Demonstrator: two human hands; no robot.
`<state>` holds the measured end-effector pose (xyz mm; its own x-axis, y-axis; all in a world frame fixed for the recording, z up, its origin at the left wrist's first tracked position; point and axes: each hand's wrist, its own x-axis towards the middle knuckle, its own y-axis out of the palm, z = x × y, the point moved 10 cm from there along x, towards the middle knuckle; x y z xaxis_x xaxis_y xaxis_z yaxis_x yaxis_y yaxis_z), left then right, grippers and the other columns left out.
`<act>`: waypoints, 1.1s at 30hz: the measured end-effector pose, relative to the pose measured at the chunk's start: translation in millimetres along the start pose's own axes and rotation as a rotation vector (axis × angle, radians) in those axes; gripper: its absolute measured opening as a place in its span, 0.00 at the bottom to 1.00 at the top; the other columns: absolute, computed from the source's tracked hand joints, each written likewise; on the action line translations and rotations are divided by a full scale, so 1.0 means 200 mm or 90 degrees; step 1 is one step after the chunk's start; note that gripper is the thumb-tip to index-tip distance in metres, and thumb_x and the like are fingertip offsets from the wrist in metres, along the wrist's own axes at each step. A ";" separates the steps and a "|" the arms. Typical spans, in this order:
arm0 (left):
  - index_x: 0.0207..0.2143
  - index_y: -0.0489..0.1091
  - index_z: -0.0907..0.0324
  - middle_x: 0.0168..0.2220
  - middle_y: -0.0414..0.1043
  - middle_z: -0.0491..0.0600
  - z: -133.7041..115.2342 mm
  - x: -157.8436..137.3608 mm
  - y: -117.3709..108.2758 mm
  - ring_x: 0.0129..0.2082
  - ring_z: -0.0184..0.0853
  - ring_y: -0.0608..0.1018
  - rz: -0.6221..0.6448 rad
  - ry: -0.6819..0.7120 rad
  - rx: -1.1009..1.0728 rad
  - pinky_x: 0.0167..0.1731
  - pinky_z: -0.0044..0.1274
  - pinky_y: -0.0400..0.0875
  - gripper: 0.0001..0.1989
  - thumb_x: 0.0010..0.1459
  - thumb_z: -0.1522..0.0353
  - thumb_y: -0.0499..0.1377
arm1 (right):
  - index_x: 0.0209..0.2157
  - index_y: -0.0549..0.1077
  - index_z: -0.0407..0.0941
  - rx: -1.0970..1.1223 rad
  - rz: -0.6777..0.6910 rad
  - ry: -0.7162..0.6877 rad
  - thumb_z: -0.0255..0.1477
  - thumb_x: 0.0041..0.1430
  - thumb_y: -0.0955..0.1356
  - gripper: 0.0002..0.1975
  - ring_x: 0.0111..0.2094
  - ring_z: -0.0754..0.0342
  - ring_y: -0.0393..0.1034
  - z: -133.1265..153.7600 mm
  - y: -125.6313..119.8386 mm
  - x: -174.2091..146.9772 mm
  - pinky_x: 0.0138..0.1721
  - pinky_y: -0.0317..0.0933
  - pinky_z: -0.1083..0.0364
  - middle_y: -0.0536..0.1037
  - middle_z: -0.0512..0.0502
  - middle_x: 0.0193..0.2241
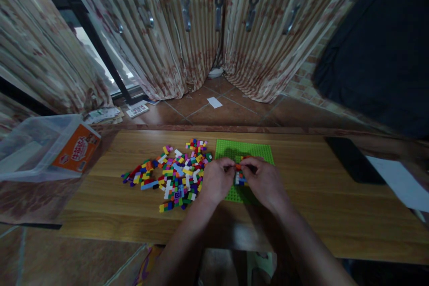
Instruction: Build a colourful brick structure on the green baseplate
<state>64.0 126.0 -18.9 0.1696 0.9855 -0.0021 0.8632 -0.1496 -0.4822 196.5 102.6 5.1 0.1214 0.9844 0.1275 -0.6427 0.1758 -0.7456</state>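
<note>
A green baseplate [261, 148] lies on the wooden table, with a small cluster of coloured bricks [240, 178] on its middle. Over this cluster, my left hand [219, 178] and my right hand [263, 181] meet from either side, fingertips nearly together. An orange-red brick [238, 166] shows between them, pinched by the fingers of both hands. My right hand hides part of the cluster and the plate. Just left of my left hand spreads a loose pile of toy bricks [179, 172] in many colours.
A clear plastic bin [40, 143] with an orange label stands beyond the table's left end. Toward the right of the wooden table [308, 196] lie a black flat device [355, 161] and a white paper sheet [402, 183]. Striped curtains [181, 53] hang behind.
</note>
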 end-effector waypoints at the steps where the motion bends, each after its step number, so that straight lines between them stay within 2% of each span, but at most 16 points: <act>1: 0.34 0.79 0.58 0.32 0.80 0.46 0.00 0.00 0.00 0.32 0.32 0.79 -0.002 -0.001 -0.002 0.37 0.22 0.72 0.11 0.55 0.75 0.56 | 0.31 0.77 0.47 0.001 0.000 0.000 0.28 0.59 0.63 0.11 0.33 0.52 0.71 0.00 0.00 0.00 0.36 0.61 0.53 0.79 0.46 0.34; 13: 0.35 0.79 0.57 0.33 0.80 0.45 0.00 0.01 0.01 0.35 0.32 0.80 0.019 0.060 -0.007 0.38 0.22 0.73 0.11 0.55 0.75 0.57 | 0.30 0.77 0.47 0.037 0.022 0.003 0.27 0.58 0.63 0.11 0.35 0.51 0.73 -0.01 0.01 0.00 0.39 0.62 0.52 0.80 0.47 0.33; 20: 0.35 0.79 0.56 0.33 0.80 0.45 -0.01 0.01 0.00 0.34 0.32 0.80 0.025 0.068 0.005 0.37 0.21 0.72 0.12 0.55 0.75 0.56 | 0.31 0.78 0.47 0.032 0.028 0.009 0.27 0.57 0.64 0.10 0.36 0.50 0.73 -0.02 0.01 0.01 0.40 0.62 0.51 0.81 0.47 0.34; 33: 0.36 0.80 0.58 0.32 0.80 0.46 -0.04 -0.01 -0.01 0.32 0.32 0.79 0.032 0.070 0.005 0.34 0.21 0.71 0.11 0.58 0.72 0.56 | 0.30 0.79 0.47 0.040 0.034 0.009 0.27 0.55 0.64 0.10 0.32 0.51 0.74 -0.03 0.00 0.03 0.37 0.63 0.52 0.81 0.48 0.31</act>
<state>66.2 124.2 -11.4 0.2644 0.9619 0.0700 0.8485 -0.1976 -0.4909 201.6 107.9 2.2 0.0963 0.9922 0.0793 -0.6948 0.1240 -0.7084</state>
